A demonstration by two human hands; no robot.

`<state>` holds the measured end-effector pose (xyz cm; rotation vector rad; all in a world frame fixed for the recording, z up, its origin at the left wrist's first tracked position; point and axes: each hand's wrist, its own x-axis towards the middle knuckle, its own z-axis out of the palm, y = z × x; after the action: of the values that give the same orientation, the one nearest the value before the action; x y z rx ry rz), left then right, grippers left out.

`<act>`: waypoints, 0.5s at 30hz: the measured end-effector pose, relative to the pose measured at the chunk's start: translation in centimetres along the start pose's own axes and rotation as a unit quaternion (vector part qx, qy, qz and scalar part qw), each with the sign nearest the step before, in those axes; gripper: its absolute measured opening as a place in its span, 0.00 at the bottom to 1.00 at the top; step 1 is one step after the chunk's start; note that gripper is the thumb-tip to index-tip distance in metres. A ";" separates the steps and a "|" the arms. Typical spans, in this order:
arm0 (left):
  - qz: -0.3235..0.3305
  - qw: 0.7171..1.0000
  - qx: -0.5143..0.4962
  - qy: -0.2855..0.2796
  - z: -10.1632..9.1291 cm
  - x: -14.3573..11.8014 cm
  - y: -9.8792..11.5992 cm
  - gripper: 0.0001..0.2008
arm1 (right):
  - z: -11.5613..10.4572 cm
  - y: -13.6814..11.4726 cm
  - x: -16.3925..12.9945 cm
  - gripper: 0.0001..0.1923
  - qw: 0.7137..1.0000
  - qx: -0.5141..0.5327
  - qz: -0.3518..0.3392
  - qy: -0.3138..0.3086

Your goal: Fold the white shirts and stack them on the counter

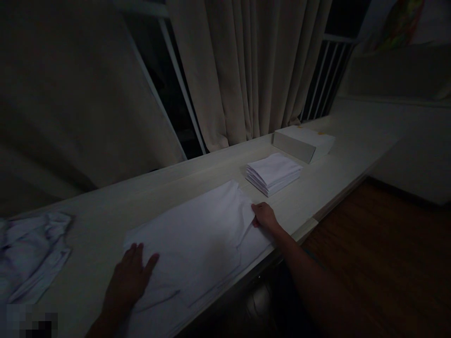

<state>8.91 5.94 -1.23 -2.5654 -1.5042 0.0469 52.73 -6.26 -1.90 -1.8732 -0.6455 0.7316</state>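
We've got a white cloth (197, 234) spread flat on the long pale counter (105, 211), center-bottom of the frame, its long axis running diag. from lower left up to mid-right, roughly parallel w/ the counter's front edge. Our left hand (128, 277) lies flat on the cloth's lower-left end, palm down, fingers spread wide, gripping nothing. Our right hand (264, 217) sits at the cloth's upper-right end, fingers closed narrow on a fold or edge of the fabric there; light is dim, so we can't tell exactly how much fabric is pinched. So the cloth lies betw. both hands, one at each end of the long axis; the right hand is the one on the raised flap, the left only pins. Just beyond the right hand, up-right in the frame, a stack of folded white cloths (273, 173) rests on the counter, near but apart from the spread one, and past that a white box (303, 142). At far left of the frame a crumpled pile of cloth (31, 253) lies well apart. Beige curtain (246, 70) hangs behind, top center.
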 end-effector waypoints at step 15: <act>0.055 0.997 0.047 0.006 4.6 0.2 -2.9 0.27 | 0.7 0.5 1.6 0.15 0.997 -0.010 -0.018 0.080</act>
<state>5.98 8.10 -5.30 -2.5657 -1.3230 0.1147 53.41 -4.88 -2.91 -1.9103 -0.5843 0.5459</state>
